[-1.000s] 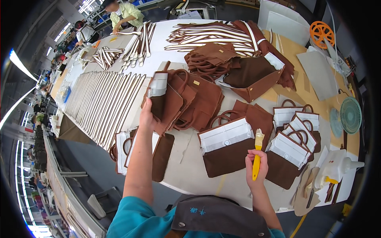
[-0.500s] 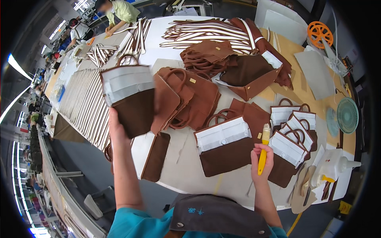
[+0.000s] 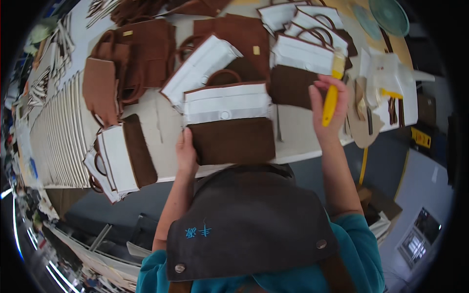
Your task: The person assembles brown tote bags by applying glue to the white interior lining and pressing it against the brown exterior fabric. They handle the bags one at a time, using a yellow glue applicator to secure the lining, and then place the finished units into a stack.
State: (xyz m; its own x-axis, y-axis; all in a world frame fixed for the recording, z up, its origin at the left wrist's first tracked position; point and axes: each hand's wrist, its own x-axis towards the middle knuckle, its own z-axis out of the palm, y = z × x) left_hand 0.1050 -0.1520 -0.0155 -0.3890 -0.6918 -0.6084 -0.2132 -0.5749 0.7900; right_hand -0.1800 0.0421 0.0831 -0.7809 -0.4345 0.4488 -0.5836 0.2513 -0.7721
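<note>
My left hand (image 3: pixel 186 155) grips the left edge of a bag panel (image 3: pixel 232 141) close in front of me. Dark brown covers the panel's lower part, a white band with a round disc its upper part, and a brown loop handle rises at the top. Behind it another such panel (image 3: pixel 202 68) lies tilted. Pinched between the fingers of my right hand (image 3: pixel 332 105) is a yellow-handled paintbrush (image 3: pixel 330 100), its pale bristles pointing away from me. Just beyond the brush, several more white-banded panels (image 3: pixel 303 51) overlap in a stack.
Reddish-brown bag pieces (image 3: pixel 146 53) are piled at the far left, near rows of white-and-brown strips (image 3: pixel 58 132). A stack of panels (image 3: pixel 119 156) sits by the table's front left edge. On the right stand a white spouted bottle (image 3: pixel 391 75) and a green fan (image 3: pixel 389 17).
My left hand has brought a panel from the raised left position down to the middle, near me. My right hand still has the brush. The view has tilted down.
</note>
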